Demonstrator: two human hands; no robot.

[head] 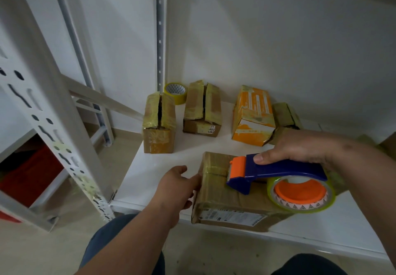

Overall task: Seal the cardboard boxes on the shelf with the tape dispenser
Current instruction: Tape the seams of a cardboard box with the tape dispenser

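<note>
A flat brown cardboard box (222, 197) lies at the front edge of the white shelf (150, 167), with a shipping label on its near side. My right hand (300, 148) grips the blue and orange tape dispenser (276, 171) by its handle, and the orange head rests on the box top at the taped seam. Its yellowish tape roll hangs over the box's right part. My left hand (177, 186) touches the box's left side, fingers bent against the edge.
Further back on the shelf stand two brown boxes (158, 124) (202, 109) with split tops, an orange box (252, 116) and a small brown box (285, 116). A spare tape roll (175, 92) sits at the back wall. A white slotted upright (53, 129) stands left.
</note>
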